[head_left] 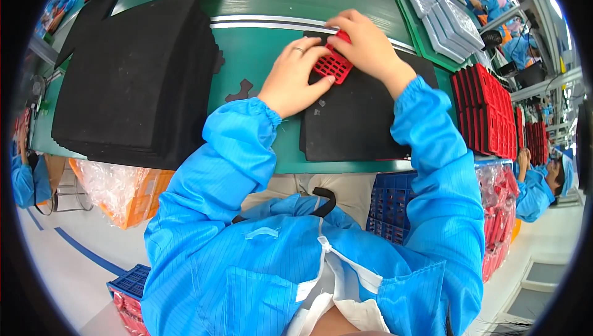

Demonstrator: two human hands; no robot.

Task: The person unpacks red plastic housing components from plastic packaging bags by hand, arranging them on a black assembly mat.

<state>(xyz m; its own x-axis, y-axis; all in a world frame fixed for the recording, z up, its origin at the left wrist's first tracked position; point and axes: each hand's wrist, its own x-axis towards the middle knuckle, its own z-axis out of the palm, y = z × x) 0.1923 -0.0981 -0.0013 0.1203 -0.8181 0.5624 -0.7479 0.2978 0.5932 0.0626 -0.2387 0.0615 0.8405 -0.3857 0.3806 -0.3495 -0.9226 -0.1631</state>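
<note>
One hand-held red grid (334, 65), one tall black-sheet stack (126, 83)

A factory floor, apparently a production line. A long green work surface (241, 52) spans the upper frame. People in matching blue workwear (537, 197) appear at upper right, right edge and left edge. Red plastic pieces (491, 110) stand stacked at right; a blue crate (131, 279) sits lower left.

Red gridded tray (335, 65), black sheet (353, 129), green tabletop (244, 58), bright-blue jacket (259, 296) with fine dark stripes
</note>
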